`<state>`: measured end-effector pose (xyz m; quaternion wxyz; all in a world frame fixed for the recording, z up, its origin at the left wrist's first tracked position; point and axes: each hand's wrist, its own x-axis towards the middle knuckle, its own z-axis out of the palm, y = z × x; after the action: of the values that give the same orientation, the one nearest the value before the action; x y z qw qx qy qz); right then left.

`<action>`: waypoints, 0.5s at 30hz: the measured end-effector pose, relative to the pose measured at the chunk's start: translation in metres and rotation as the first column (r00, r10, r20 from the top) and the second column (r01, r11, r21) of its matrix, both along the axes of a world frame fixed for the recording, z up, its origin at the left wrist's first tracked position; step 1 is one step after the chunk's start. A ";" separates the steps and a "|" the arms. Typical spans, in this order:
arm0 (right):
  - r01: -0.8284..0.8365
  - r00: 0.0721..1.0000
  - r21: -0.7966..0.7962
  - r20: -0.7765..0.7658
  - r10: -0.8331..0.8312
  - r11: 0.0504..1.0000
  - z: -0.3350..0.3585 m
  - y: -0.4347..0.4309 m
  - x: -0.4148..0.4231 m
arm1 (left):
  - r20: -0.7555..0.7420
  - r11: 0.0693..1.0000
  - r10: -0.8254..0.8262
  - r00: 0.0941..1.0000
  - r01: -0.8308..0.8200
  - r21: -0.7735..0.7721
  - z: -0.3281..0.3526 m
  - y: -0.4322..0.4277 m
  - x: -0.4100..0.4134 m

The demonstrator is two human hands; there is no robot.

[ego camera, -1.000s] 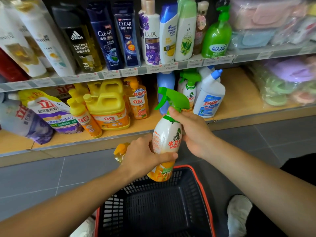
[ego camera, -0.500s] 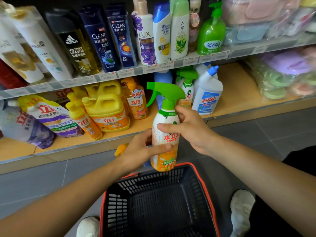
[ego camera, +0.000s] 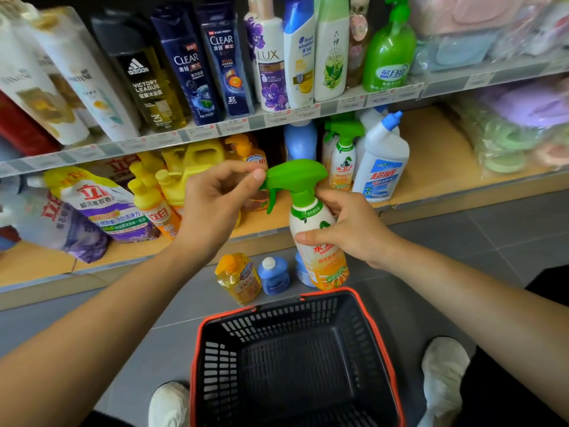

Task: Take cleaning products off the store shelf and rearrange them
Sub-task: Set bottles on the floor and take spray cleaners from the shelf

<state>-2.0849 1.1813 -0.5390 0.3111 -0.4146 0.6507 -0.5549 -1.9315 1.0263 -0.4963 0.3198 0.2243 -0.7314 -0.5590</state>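
Observation:
A white spray bottle (ego camera: 323,266) with a green trigger head and an orange label is held upright above the floor, in front of the lower shelf. My right hand (ego camera: 354,232) wraps the bottle's body from the right. At the front of the green head, the thumb and fingers of my left hand (ego camera: 215,208) pinch the nozzle tip. Directly below stands a black shopping basket (ego camera: 292,322) with a red rim and nothing visible inside.
On the floor by the shelf base stand a yellow pump bottle (ego camera: 238,278) and a small blue bottle (ego camera: 274,275). The lower shelf (ego camera: 437,149) holds a matching spray bottle (ego camera: 343,158), a white toilet cleaner (ego camera: 381,167), yellow jugs (ego camera: 191,161) and refill pouches (ego camera: 104,208). Shampoo bottles fill the upper shelf.
My left hand left the bottle's body and rose to the trigger nozzle. The bottle came up slightly in my right hand, uncovering the bottles on the floor.

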 end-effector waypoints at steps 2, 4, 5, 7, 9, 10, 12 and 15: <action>0.014 0.999 -0.006 -0.038 -0.014 1.000 0.000 -0.001 0.003 | 0.049 0.997 0.010 0.999 -0.014 0.082 -0.002 -0.001 0.000; 0.029 0.996 -0.007 -0.084 -0.030 1.000 0.001 -0.001 0.004 | 0.074 0.981 0.005 0.997 -0.019 0.191 -0.003 -0.003 0.001; 0.032 0.994 -0.009 -0.102 -0.033 0.999 0.001 -0.002 0.004 | 0.066 0.969 -0.007 0.998 -0.010 0.247 -0.003 -0.004 0.001; 0.032 0.991 -0.015 -0.131 -0.033 0.999 0.001 -0.003 0.003 | 0.036 0.958 -0.036 0.999 0.024 0.286 -0.003 -0.004 0.003; 0.022 0.990 -0.017 -0.136 -0.024 1.000 0.002 -0.004 0.001 | 0.031 0.996 -0.029 0.999 0.026 0.090 -0.003 -0.004 0.006; 0.010 0.991 -0.015 -0.131 -0.012 1.000 0.003 -0.004 0.000 | 0.042 0.997 -0.016 0.999 0.019 -0.072 -0.002 -0.004 0.009; -0.024 0.993 -0.003 -0.113 0.024 1.000 0.003 -0.004 -0.002 | 0.056 0.950 0.024 0.998 -0.005 -0.312 -0.001 -0.007 0.013; -0.072 0.996 0.002 -0.059 0.072 0.997 0.001 -0.003 -0.005 | 0.057 0.888 0.035 0.998 -0.004 -0.461 0.001 -0.008 0.015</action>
<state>-2.0895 1.1783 -0.5379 0.3115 -0.4539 0.6440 -0.5312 -1.9165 1.0180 -0.4955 0.3460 0.1672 -0.8505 -0.3592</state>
